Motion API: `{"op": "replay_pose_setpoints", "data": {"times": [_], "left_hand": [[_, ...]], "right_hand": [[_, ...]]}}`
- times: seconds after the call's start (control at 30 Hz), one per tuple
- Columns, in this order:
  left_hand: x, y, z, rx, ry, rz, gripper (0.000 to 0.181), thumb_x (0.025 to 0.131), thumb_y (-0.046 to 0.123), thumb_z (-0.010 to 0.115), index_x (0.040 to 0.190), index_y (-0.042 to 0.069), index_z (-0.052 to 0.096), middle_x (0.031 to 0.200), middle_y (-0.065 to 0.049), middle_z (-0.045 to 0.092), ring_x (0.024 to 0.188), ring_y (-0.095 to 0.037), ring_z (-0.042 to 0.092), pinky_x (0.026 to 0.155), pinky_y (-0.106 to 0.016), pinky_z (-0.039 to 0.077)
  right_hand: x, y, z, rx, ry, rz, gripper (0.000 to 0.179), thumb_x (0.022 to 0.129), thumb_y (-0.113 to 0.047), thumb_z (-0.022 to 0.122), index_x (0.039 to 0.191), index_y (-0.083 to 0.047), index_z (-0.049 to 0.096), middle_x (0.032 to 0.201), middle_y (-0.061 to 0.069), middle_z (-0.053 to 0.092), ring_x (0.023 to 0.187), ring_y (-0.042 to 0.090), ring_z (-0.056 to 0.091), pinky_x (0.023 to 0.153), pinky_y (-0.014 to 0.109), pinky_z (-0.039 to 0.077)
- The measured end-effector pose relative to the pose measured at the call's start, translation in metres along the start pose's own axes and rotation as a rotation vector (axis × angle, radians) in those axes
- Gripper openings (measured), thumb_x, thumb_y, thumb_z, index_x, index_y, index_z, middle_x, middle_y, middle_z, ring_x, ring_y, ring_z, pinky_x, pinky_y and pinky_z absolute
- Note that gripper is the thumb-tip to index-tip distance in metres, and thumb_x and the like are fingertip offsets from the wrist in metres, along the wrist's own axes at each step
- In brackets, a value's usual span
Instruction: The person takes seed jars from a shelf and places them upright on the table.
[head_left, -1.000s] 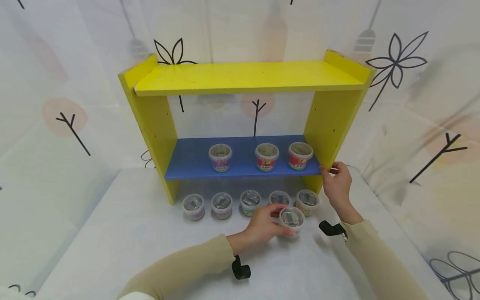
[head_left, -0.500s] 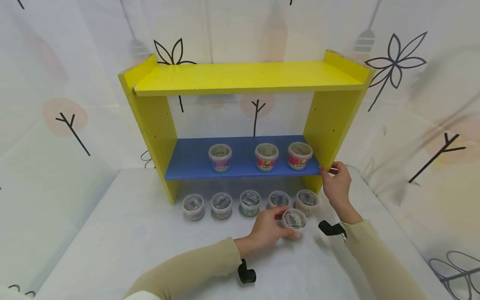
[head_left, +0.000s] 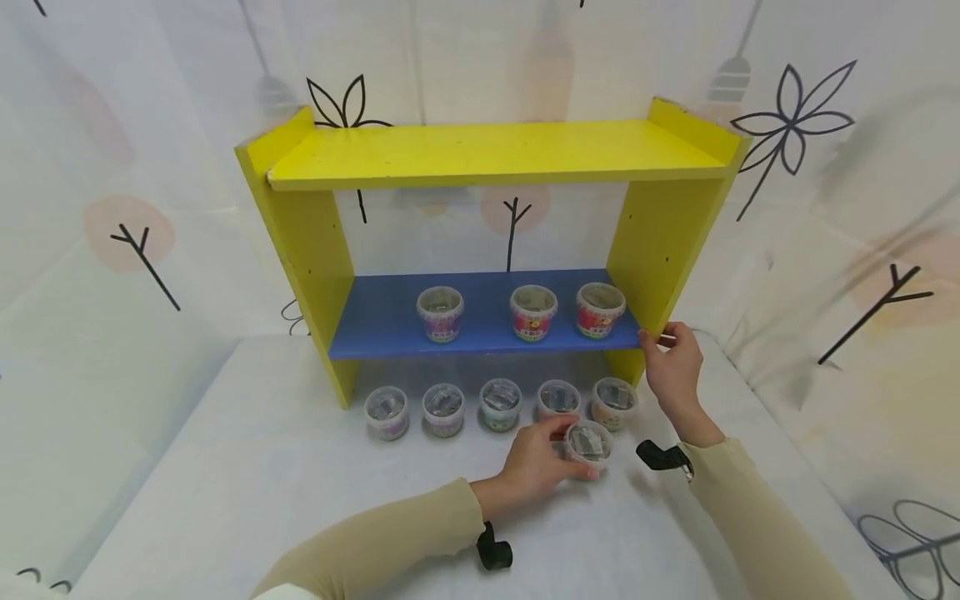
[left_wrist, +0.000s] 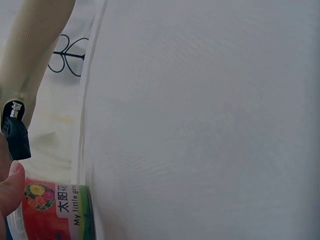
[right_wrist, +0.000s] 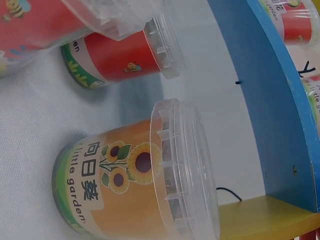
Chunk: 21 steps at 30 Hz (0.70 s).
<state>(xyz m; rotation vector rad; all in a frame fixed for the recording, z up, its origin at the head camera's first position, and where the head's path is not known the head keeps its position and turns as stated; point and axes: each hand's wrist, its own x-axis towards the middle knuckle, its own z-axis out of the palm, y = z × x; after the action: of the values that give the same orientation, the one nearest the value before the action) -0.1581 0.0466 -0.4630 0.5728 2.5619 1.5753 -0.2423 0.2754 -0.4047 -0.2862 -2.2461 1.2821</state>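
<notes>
My left hand [head_left: 531, 463] holds a small clear-lidded plastic tub [head_left: 588, 442] at the front of the row, thumb and fingers on its sides. In the left wrist view this tub [left_wrist: 52, 212] shows a red label with a flower picture and "My little garden". My right hand [head_left: 673, 371] grips the front edge of the shelf unit's right yellow side panel [head_left: 667, 258], near the blue shelf's end. Just behind the held tub stands an orange-labelled sunflower tub [right_wrist: 125, 170], with a red-labelled tub [right_wrist: 120, 57] beside it in the right wrist view.
Three tubs without visible lids, one of them purple [head_left: 441, 315], stand on the blue shelf [head_left: 375, 312]. Lidded tubs, such as the leftmost one [head_left: 387, 414], line the white table [head_left: 262, 467] below. A yellow top board [head_left: 487, 150] spans the unit.
My left hand has shifted slightly to the right with the tub, then stayed nearly still over the last half second. My right hand keeps its place on the side panel.
</notes>
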Motion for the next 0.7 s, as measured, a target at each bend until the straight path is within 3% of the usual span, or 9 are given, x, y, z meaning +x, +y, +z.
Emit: {"op": "replay_pose_setpoints", "data": {"times": [0.43, 0.7], "left_hand": [[-0.003, -0.003, -0.008, -0.086, -0.029, -0.009, 0.076, 0.065, 0.031, 0.094, 0.134, 0.020, 0.064, 0.121, 0.018, 0.065, 0.108, -0.002, 0.061, 0.094, -0.028, 0.051], [-0.007, -0.008, -0.024, -0.121, -0.030, 0.013, 0.063, 0.070, 0.025, 0.092, 0.128, 0.021, 0.068, 0.124, 0.007, 0.068, 0.110, -0.014, 0.064, 0.092, -0.030, 0.053]], "right_hand": [[0.000, 0.000, 0.000, 0.009, 0.004, -0.005, 0.037, 0.100, -0.025, 0.059, 0.120, 0.006, 0.054, 0.120, 0.020, 0.055, 0.111, 0.034, 0.055, 0.075, 0.022, 0.045], [0.001, 0.002, 0.000, -0.004, -0.002, -0.001, 0.039, 0.100, -0.027, 0.059, 0.122, 0.005, 0.054, 0.122, 0.020, 0.055, 0.112, 0.033, 0.055, 0.077, 0.024, 0.046]]}}
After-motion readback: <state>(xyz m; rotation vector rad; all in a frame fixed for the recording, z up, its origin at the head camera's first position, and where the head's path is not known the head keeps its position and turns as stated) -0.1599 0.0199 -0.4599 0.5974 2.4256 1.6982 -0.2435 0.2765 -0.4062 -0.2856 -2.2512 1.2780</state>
